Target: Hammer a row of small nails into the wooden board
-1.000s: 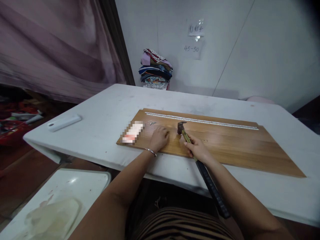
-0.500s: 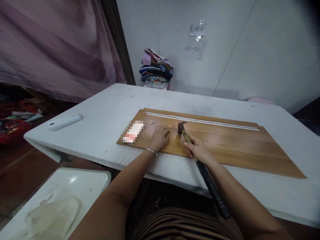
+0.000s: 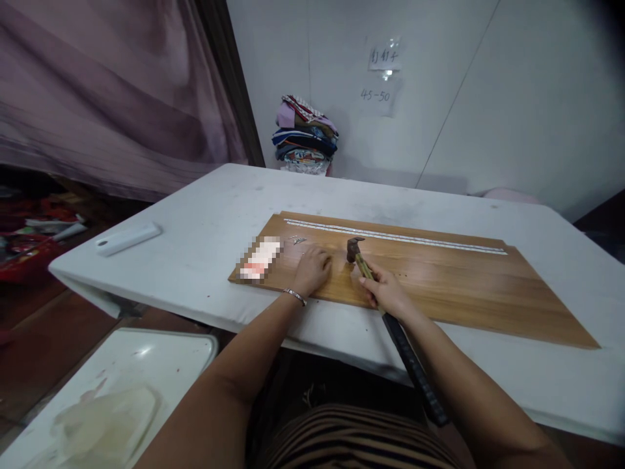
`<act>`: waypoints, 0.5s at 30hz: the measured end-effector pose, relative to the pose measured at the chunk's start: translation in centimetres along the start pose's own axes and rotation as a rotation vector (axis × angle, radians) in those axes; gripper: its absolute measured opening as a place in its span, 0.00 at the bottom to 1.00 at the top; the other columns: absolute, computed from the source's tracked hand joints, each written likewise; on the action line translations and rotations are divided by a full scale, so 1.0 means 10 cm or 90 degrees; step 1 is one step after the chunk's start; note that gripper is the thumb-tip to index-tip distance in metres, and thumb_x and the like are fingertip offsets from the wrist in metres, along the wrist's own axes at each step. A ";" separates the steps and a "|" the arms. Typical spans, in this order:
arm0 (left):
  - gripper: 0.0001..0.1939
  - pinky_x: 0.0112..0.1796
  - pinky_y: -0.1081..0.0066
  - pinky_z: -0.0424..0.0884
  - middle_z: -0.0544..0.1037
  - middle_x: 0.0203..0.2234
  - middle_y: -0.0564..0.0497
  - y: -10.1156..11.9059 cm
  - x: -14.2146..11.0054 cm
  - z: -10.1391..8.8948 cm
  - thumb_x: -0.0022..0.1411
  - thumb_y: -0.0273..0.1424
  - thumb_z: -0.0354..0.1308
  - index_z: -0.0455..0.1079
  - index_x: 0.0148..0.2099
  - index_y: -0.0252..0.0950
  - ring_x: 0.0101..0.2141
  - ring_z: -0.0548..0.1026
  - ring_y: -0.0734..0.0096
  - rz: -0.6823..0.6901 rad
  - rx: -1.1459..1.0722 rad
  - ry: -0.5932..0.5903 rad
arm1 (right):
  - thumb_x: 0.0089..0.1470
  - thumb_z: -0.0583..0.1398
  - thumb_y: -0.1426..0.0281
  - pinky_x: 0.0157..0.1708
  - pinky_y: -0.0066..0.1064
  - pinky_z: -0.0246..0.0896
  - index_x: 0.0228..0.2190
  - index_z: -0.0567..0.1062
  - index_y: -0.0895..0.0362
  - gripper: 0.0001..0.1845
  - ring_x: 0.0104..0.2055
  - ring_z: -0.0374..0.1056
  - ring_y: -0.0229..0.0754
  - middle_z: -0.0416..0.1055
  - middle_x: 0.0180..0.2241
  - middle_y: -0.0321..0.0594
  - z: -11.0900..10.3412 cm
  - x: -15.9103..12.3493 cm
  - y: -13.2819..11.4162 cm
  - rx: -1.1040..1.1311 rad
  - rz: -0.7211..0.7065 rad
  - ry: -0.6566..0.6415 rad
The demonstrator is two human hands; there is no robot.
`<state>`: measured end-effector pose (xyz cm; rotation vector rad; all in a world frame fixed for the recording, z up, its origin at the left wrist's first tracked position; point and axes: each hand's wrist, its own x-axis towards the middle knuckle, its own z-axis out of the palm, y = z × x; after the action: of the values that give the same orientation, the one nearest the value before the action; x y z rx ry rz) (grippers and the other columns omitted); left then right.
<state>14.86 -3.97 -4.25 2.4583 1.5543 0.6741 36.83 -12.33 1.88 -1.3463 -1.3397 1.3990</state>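
Note:
A claw hammer (image 3: 409, 357) with a rusty head and a long black grip is in my right hand (image 3: 388, 290), which is wrapped round its upper handle. The hammer head hangs just over a brown wooden board (image 3: 469, 293), and the grip slants back toward my body. My left hand (image 3: 313, 268), with a bracelet at the wrist, rests palm down on the board left of the hammer, its fingers loosely bent. Beyond it lie several small nails (image 3: 297, 240). Two pale marked strips (image 3: 390, 236) run along the board's far side.
The board lies on a white table (image 3: 185, 273). A white-handled object (image 3: 127, 239) is at the table's left end. Folded cloths (image 3: 306, 137) are stacked behind the table. A white stool (image 3: 170, 355) stands at lower left. Paper notes (image 3: 381, 98) hang on the wall.

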 end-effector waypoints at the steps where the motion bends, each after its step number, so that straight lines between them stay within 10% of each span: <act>1: 0.12 0.59 0.56 0.71 0.82 0.44 0.42 0.00 0.00 -0.01 0.70 0.26 0.55 0.81 0.41 0.37 0.51 0.76 0.56 -0.001 -0.001 0.003 | 0.49 0.63 0.62 0.15 0.27 0.53 0.67 0.71 0.63 0.45 0.15 0.54 0.34 0.57 0.17 0.23 0.00 0.00 0.00 0.001 0.002 0.000; 15: 0.12 0.57 0.57 0.72 0.83 0.43 0.42 0.01 0.00 -0.01 0.70 0.25 0.55 0.80 0.40 0.37 0.49 0.77 0.57 -0.001 -0.021 0.004 | 0.49 0.64 0.63 0.15 0.27 0.51 0.68 0.69 0.63 0.46 0.15 0.54 0.35 0.57 0.16 0.22 0.00 -0.01 -0.03 -0.006 0.009 -0.015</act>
<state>14.91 -4.02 -4.09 2.4336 1.5339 0.7030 36.81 -12.42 2.24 -1.3518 -1.3564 1.4245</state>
